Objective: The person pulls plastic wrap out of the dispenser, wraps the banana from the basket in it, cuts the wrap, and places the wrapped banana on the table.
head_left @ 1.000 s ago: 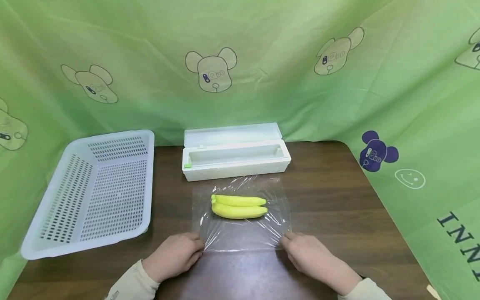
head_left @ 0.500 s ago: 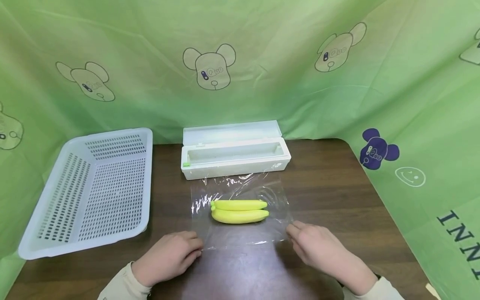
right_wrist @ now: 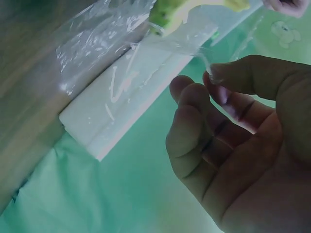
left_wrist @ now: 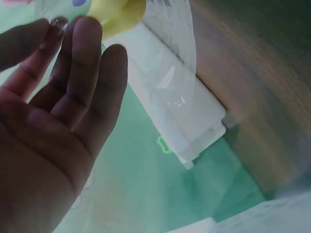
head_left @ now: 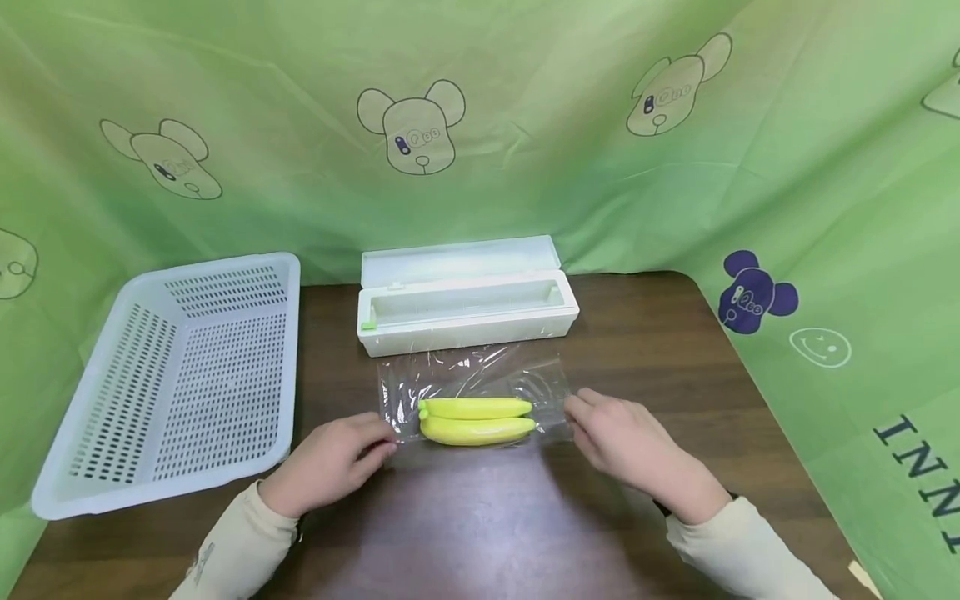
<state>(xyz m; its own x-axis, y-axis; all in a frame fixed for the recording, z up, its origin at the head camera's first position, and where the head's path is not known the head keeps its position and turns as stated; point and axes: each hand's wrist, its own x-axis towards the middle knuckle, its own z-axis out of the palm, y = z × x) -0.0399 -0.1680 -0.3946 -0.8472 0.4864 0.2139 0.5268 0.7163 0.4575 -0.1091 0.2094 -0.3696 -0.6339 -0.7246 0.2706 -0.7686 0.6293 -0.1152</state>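
Two bananas (head_left: 477, 430) lie on clear film (head_left: 483, 377), just before the box (head_left: 468, 335); the left hand (head_left: 330, 461) pinches one near corner, the right hand (head_left: 625, 439) the other; uneven pulling could tear the film; slack could let it cling to itself.

On the table (head_left: 480, 525), between my left hand (head_left: 330, 460) and right hand (head_left: 622, 437), bananas (head_left: 477, 431) lie on film (head_left: 480, 379); behind sits the box (head_left: 468, 334), left the basket (head_left: 225, 392).
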